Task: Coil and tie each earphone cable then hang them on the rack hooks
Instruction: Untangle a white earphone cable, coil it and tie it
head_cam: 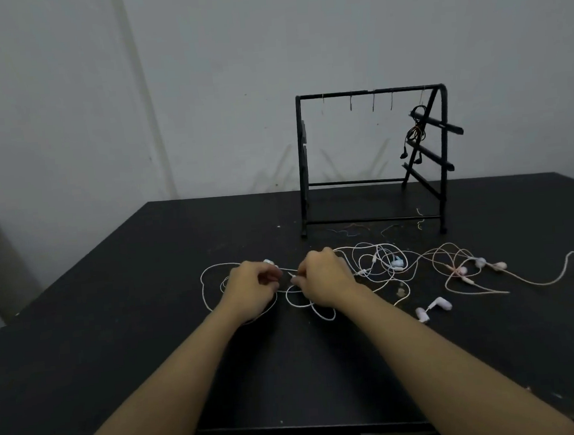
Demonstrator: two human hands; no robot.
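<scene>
A black bench (116,333) fills the lower half of the frame, under a plain grey wall. On its far side, right of centre, stands the black rack (374,162), a row of thin hooks (372,102) hanging from its top bar. One dark earphone set (415,131), coiled and bound, hangs from the hook at the rack's right end; the other hooks are bare. By that showing, one set is finished and the rest are still to do.

Across the middle of the bench, from centre to the right edge of the frame, lies a loose sprawl of cables: a white earphone cable (212,285) looped at centre, a tangle with pale blue earbuds (397,262) just to its right, pink cables (461,268) further right, and a pair of pinkish buds (433,307) lower down. None of these is coiled or tied.

The left hand (250,287) and right hand (325,279) meet over the white cable at centre frame. The fingers of both are curled and pinch a short stretch of that cable between them, apparently starting its coil. A few short wire ties (352,231) lie at the rack's foot.
</scene>
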